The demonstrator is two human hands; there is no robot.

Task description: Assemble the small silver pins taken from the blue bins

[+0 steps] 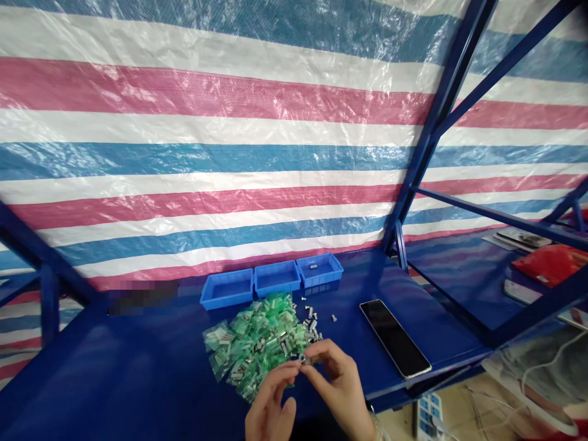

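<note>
**Three blue trays [277, 278], one heap of green bags [269, 334]**

Clock positions run from the heap, whose bags overlap too much to count. The three trays sit at 12 o'clock. Nearby: one phone [395, 339] at 3, one left hand [274, 401] at 6, one right hand [337, 380] at 4, one metal piece [302, 359] between them. Several loose fittings [314, 316] lie at 2, too small to number.

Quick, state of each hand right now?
Left hand: open, thumb apart from the fingers, fingertips at a small metal part; contact can't be told.
Right hand: closed, pinching that part between thumb and finger.
</note>
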